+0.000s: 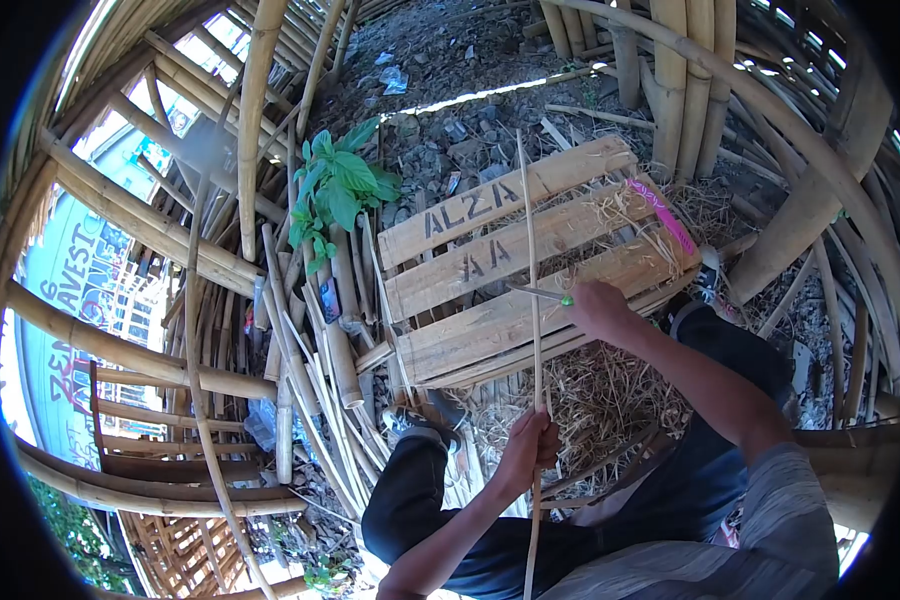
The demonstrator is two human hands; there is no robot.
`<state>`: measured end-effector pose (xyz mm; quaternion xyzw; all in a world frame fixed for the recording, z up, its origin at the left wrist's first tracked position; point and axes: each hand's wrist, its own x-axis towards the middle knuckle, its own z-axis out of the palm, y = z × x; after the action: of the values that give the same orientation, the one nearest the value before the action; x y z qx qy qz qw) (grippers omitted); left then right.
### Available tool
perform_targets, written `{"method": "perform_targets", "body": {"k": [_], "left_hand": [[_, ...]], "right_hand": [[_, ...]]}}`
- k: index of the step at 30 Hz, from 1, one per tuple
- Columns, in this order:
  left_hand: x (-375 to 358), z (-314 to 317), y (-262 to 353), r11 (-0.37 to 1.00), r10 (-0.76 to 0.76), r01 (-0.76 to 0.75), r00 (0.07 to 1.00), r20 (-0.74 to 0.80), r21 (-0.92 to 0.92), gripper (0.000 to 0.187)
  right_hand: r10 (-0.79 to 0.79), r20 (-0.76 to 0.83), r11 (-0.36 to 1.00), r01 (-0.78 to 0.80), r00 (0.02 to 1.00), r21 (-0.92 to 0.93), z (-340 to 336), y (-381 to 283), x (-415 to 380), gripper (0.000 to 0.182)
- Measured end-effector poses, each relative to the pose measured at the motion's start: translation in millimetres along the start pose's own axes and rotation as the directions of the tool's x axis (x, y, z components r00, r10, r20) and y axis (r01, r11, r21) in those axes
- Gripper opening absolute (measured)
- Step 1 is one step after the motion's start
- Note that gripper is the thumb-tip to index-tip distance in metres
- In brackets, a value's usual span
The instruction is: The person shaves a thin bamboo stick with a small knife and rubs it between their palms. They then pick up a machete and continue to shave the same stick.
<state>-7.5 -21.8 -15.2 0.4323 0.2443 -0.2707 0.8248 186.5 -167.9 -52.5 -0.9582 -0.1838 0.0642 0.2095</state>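
Note:
A long, thin bamboo strip [529, 250] runs up the middle of the head view, from my lap across the wooden crate [450, 295]. My left hand [528, 447] is wrapped round its lower part. In my right hand [602, 311] is a knife [536, 293] with a green spot by its handle. The blade points left and crosses the strip over the crate's lower slats. Dark letters mark the upper slats, and thin shavings lie on them. My fingers hide most of the knife's handle.
Bamboo shavings [610, 400] pile between my legs. A pink strip [662, 215] lies on the crate's right end. Leaning bamboo poles [342, 330] and a green leafy plant [342, 185] stand left of the crate. Thick bamboo posts [685, 90] rise at the upper right.

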Motion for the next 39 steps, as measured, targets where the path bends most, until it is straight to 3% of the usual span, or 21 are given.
{"method": "perform_targets", "body": {"k": [4, 6, 7, 9, 13, 15, 19, 22, 24, 26, 30, 33, 35, 39], "left_hand": [[2.7, -4.4, 8.8, 0.997, 0.014, -0.009, 0.998, 0.065, -0.072, 0.031], [5.0, -7.2, 14.1, 0.995, 0.009, -0.003, 0.998, 0.059, -0.097, 0.036], [9.2, -12.9, 14.1, 0.992, 0.021, -0.013, 0.998, 0.058, -0.125, 0.038], [16.9, -21.6, 13.8, 0.986, 0.022, -0.016, 0.999, 0.032, -0.164, 0.037], [16.1, -20.8, 11.0, 0.971, 0.033, -0.017, 0.998, 0.06, -0.237, 0.034], [7.9, -11.1, 12.1, 0.985, 0.006, -0.005, 1.0, 0.007, -0.172, 0.034], [5.5, -5.9, 1.1, 0.986, -0.017, 0.028, 0.998, 0.067, -0.165, 0.035], [6.8, -5.8, 3.1, 0.978, 0.046, -0.027, 0.995, 0.089, -0.208, 0.035], [6.2, -8.6, 9.6, 0.98, 0.047, -0.038, 0.998, 0.047, -0.193, 0.036], [11.7, -17.3, 12.3, 0.983, 0.055, -0.047, 0.997, 0.045, -0.177, 0.034], [16.7, -29.9, 8.4, 0.936, 0.05, -0.003, 0.991, 0.124, -0.351, 0.027], [14.9, -31.8, 8.5, 0.941, 0.034, 0.013, 0.99, 0.135, -0.337, 0.028], [16.0, -29.5, 9.2, 0.953, 0.031, 0.003, 0.994, 0.109, -0.302, 0.029], [18.5, -35.3, 14.2, 0.959, 0.058, -0.015, 0.988, 0.144, -0.285, 0.03]], "right_hand": [[-0.058, 0.019, 0.994, 0.056, 0.998, 0.099, 12.2, -6.9, -10.3, 0.032], [-0.141, 0.288, 0.985, 0.106, 0.947, 0.136, 17.3, -26.7, -27.6, 0.035], [-0.147, 0.293, 0.984, 0.111, 0.945, 0.136, 16.7, -35.6, -36.1, 0.035], [-0.292, 0.47, 0.956, 0.244, 0.833, 0.16, 10.2, -50.4, -50.1, 0.036], [-0.3, 0.404, 0.954, 0.264, 0.864, 0.143, 5.9, -47.4, -46.7, 0.031], [-0.215, 0.207, 0.977, 0.211, 0.954, 0.042, 10.0, -39.4, -34.1, 0.028], [-0.046, 0.065, 0.999, 0.044, 0.997, 0.03, 6.1, -19.0, -15.0, 0.027], [-0.083, 0.125, 0.995, 0.075, 0.989, 0.065, 5.3, -18.0, -17.2, 0.028], [-0.193, 0.321, 0.98, 0.168, 0.927, 0.104, 15.1, -32.7, -31.2, 0.028], [-0.259, 0.414, 0.964, 0.209, 0.873, 0.164, 5.3, -48.5, -46.9, 0.029], [-0.3, 0.299, 0.954, 0.277, 0.906, 0.115, 10.9, -46.8, -42.5, 0.031], [-0.217, 0.251, 0.976, 0.213, 0.943, 0.044, 10.7, -34.5, -26.6, 0.031], [-0.097, 0.241, 0.989, 0.066, 0.966, 0.135, 6.3, -28.1, -20.4, 0.031], [-0.144, 0.332, 0.987, 0.111, 0.932, 0.116, 13.4, -36.5, -33.5, 0.03]]}}
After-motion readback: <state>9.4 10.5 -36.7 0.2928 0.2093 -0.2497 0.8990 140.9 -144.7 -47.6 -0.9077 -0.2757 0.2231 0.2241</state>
